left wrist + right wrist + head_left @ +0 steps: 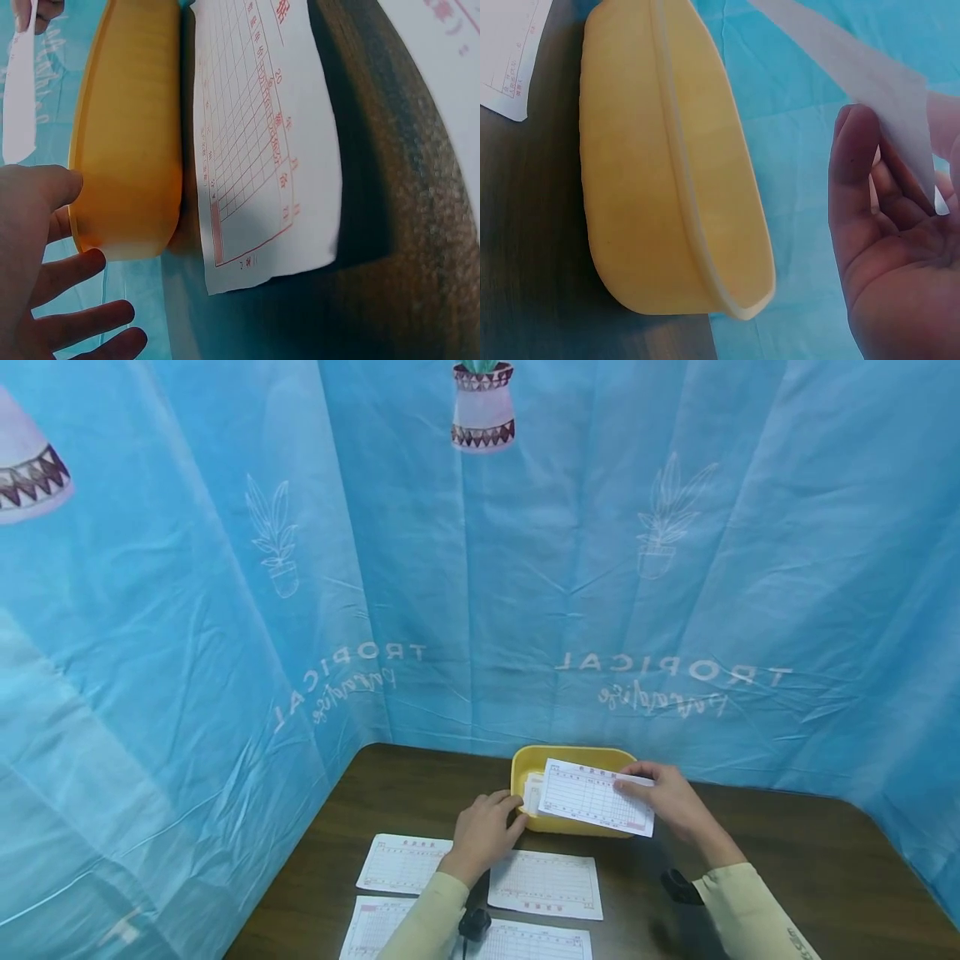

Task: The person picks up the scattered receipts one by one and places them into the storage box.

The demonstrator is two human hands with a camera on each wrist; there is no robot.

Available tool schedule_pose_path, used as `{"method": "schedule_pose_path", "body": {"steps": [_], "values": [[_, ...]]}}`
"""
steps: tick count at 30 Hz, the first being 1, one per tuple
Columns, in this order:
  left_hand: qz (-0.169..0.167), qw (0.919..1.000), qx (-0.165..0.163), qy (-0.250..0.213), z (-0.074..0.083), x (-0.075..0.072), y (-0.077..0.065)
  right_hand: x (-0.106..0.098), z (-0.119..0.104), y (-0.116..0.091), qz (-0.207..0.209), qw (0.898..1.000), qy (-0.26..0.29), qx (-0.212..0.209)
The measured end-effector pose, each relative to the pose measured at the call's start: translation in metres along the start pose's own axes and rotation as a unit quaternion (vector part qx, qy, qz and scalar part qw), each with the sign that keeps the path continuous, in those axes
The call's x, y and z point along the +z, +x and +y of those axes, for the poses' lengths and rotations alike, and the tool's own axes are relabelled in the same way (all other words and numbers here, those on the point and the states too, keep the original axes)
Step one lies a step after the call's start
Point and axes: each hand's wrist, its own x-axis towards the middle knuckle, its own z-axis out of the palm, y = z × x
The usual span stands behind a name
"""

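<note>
A printed paper slip (592,797), ruled into a form, is raised over the yellow basin (131,127), its printed face showing in the head view and its left end tilted up; the right hand (667,797) has its right end pinched, thumb in front and the other fingers behind; the left hand (483,831) is at the basin's near left corner, its thumb against the outer wall and its forefinger reaching behind the rim so that the corner is lightly held between them, the remaining fingers spread apart with nothing in them; inside the basin, at its left, lie more papers (532,793); in front of it four similar forms lie on the dark wooden bench (795,860) in two rows of two, partly covered by the left arm; both sleeves (750,906) are pale yellow; behind the bench hangs a blue curtain (525,568) printed with potted plants and the mirrored words "TROPICAL Paradise".
</note>
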Motion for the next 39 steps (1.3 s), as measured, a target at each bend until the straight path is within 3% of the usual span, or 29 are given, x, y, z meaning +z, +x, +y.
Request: {"method": "schedule_pose_path", "body": {"steps": [23, 39], "values": [[-0.001, 1.0000, -0.008, -0.004, -0.001, 0.003, 0.002, 0.002, -0.013, 0.022, -0.009, 0.999, -0.034, -0.008], [0.005, 0.9999, -0.010, -0.005, 0.000, 0.005, 0.001, 0.006, -0.008, 0.031, -0.008, 0.999, -0.046, 0.004]]}}
